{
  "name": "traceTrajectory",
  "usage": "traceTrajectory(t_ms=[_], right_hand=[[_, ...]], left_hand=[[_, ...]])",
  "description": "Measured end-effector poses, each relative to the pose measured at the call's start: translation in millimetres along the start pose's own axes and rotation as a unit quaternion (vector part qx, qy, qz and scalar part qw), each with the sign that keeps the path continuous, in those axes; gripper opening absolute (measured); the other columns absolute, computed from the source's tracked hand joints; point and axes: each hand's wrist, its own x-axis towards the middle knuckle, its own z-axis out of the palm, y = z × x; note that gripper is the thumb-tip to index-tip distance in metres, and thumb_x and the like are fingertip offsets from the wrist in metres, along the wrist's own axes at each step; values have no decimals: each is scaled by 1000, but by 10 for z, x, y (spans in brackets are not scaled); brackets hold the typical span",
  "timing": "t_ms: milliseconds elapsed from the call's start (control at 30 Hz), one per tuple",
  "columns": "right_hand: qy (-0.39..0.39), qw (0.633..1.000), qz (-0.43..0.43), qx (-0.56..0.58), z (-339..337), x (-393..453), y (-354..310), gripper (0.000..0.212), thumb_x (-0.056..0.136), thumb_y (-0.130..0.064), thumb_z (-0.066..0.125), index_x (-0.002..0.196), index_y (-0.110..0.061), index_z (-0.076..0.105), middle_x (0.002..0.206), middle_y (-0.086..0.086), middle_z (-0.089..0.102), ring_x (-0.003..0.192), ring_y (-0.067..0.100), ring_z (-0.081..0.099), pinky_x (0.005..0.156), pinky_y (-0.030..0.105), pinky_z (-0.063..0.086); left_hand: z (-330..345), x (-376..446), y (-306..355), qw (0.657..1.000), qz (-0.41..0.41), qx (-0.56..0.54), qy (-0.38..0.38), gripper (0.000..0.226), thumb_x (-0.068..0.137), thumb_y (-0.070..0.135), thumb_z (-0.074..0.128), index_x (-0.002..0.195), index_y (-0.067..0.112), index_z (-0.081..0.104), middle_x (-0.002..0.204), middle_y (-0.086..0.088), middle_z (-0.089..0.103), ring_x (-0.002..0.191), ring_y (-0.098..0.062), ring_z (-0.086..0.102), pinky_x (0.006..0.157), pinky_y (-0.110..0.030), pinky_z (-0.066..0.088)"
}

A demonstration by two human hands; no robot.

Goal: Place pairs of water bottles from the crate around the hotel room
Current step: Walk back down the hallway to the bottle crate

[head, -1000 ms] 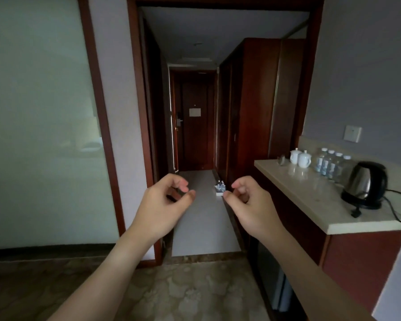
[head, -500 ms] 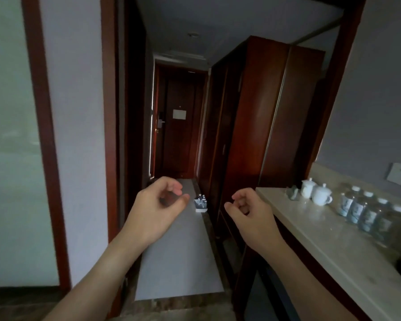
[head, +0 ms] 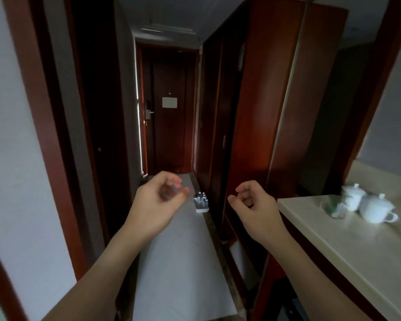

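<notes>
- Both bare hands are held out in front of the chest, and nothing is held in either.
- The left hand (head: 158,202) is seen with its fingers (head: 171,181) loosely curled toward the thumb; motion blur hides whether the tips meet.
- The right hand (head: 255,207) is likewise seen with its fingers (head: 243,189) loosely curled inward, around nothing.
- A small white boxy crate (head: 201,206) is seen on the floor far down the hallway, between the two hands in the view and close to the wardrobe base.
- Several small clear bottles (head: 203,196) with pale caps are stood upright inside the crate.
- A long, smooth pale-grey mat (head: 181,262) is laid along the hallway floor, and the crate is set on its far right edge.
- A tall wardrobe (head: 262,100) of glossy reddish wood is seen on the right, and a dark wooden door (head: 169,107) closes the hallway's end.
- On the right, a polished beige stone table (head: 347,246) carries two rounded white lidded cups (head: 366,205).
</notes>
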Motion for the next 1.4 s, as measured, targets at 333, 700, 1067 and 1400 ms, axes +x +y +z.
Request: traceTrajectory(t_ms=[333, 700, 1067, 1400], right_hand=[[-42, 998, -8, 52, 854, 2330, 886, 17, 86, -26, 72, 98, -22, 60, 83, -3, 65, 72, 11, 62, 70, 30, 53], [-46, 997, -7, 61, 2166, 4528, 1651, 16, 86, -24, 71, 98, -22, 60, 78, -6, 62, 64, 5, 58, 65, 29, 53], [-6, 998, 26, 48, 3342, 6674, 2097, 15, 85, -26, 72, 94, -22, 61, 72, -7, 63, 60, -4, 57, 60, 18, 45], [11, 999, 28, 33, 3750, 8278, 2910, 17, 85, -29, 73, 94, -22, 61, 74, -6, 66, 61, 0, 60, 57, 19, 49]], left_hand=[[565, 1858, -1115, 998, -12, 65, 17, 8, 84, 14, 73, 88, 17, 66, 84, 0, 68, 77, -18, 63, 72, -31, 52], [736, 3931, -2869, 998, -18, 62, 24, 11, 82, 19, 75, 89, 21, 67, 87, 7, 68, 75, -9, 64, 73, -25, 51], [940, 6297, -4407, 1000, -4, -9, 0, 28, 68, 47, 67, 88, 27, 67, 77, 6, 68, 70, -11, 62, 70, -25, 48], [1569, 7744, -5392, 1000, -19, -17, -12, 30, 67, 46, 68, 89, 26, 67, 81, 10, 71, 73, -6, 62, 70, -28, 50]])
